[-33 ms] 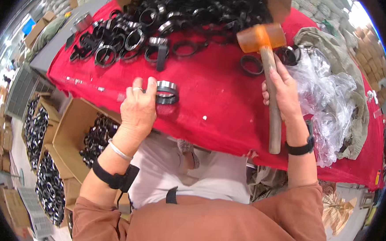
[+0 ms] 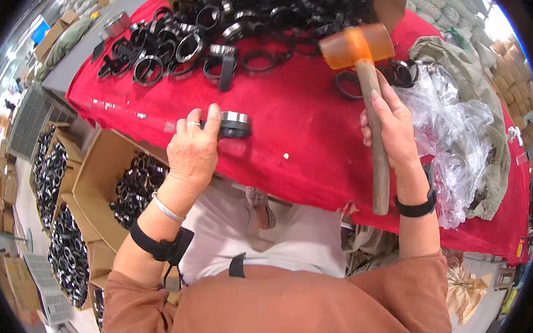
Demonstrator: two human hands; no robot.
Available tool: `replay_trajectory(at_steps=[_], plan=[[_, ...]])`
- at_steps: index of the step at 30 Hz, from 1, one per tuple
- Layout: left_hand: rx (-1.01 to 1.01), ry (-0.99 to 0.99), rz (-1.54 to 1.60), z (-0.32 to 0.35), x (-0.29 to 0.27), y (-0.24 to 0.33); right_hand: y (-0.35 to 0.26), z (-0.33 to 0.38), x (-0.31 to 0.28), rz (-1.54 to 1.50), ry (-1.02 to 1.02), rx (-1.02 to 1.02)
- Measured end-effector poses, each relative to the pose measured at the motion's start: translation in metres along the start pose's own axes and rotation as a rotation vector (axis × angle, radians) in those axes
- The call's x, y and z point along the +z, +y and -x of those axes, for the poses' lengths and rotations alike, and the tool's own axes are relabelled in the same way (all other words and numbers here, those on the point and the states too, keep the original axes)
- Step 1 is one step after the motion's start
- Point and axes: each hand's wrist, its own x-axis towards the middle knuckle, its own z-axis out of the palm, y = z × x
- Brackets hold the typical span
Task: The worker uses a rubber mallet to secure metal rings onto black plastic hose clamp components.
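My left hand [image 2: 193,144] is closed at the left side of a black ring with a shiny metal band [image 2: 235,125], low over the red cloth. Its fingers partly cover the ring, which shows nearly edge-on. In my right hand [image 2: 392,122] is a mallet with a translucent orange head [image 2: 357,47] and a wooden handle [image 2: 381,173]. The mallet head is raised over the far right part of the table, apart from the ring in my left hand. Beneath the head lies a single black ring [image 2: 348,85].
A heap of black and metal rings [image 2: 269,20] spreads across the far side of the red-covered table [image 2: 291,156]. Clear plastic bags [image 2: 451,147] and grey-green cloth [image 2: 488,180] lie at the right. Cardboard boxes of rings [image 2: 100,187] stand on the lower left.
The ring in my left hand has tipped from showing its opening to nearly edge-on. The mallet head has shifted slightly up and left.
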Motion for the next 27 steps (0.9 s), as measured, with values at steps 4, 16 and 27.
replay_trajectory(at_steps=[4, 16, 27], plan=[[0.024, 0.002, 0.128, 0.026, -0.026, 0.022, -0.004, 0.047, 0.05, 0.052, -0.193, -0.004], [-0.726, -0.135, 1.084, 0.042, 0.008, 0.014, 0.043, 0.077, 0.091, 0.403, -0.237, -0.204], [-0.831, -0.494, 1.767, 0.038, 0.017, 0.028, 0.009, 0.102, 0.084, 0.279, -0.091, -0.226]])
